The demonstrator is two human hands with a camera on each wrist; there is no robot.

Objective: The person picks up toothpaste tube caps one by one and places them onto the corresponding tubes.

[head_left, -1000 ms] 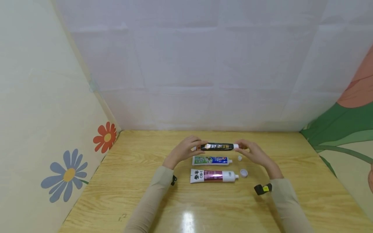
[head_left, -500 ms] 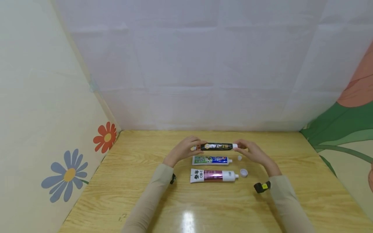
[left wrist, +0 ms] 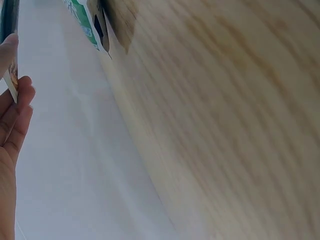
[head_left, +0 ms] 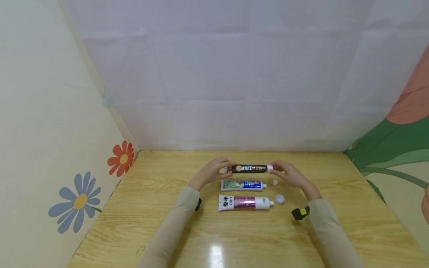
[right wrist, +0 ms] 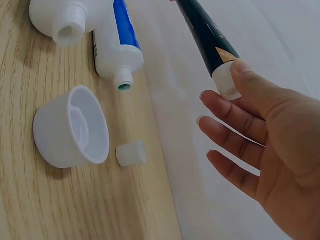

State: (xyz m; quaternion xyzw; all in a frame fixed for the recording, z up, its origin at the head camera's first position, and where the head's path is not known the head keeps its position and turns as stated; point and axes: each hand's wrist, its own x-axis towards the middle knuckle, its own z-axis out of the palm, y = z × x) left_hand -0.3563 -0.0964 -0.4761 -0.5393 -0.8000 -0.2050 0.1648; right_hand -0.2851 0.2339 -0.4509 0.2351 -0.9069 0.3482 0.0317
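Between my two hands a black toothpaste tube [head_left: 252, 169] is held level above the table. My left hand [head_left: 212, 172] pinches its flat tail end between thumb and fingers. At the other end, my right hand [head_left: 291, 175] grips the white cap [right wrist: 226, 84], which is on the tube; in the right wrist view three fingers [right wrist: 232, 127] spread below it. Nearer to me lie a green-and-blue toothpaste tube [head_left: 242, 185] and a larger purple-and-white tube [head_left: 245, 203], both uncapped, nozzles pointing right. By their nozzles sit a small white cap [head_left: 275, 182] and a wide white cap [head_left: 279, 199].
The wooden table [head_left: 254, 238] meets a white sheet [head_left: 214, 123] at its back edge. Flower-printed panels stand at the left [head_left: 67, 123] and right [head_left: 395, 156]. A black wrist camera [head_left: 299, 213] hangs under the right sleeve.
Both hands keep their hold on the black tube, and its printed face has turned slightly. The right forearm has shifted a little to the left. The things on the table stay put.
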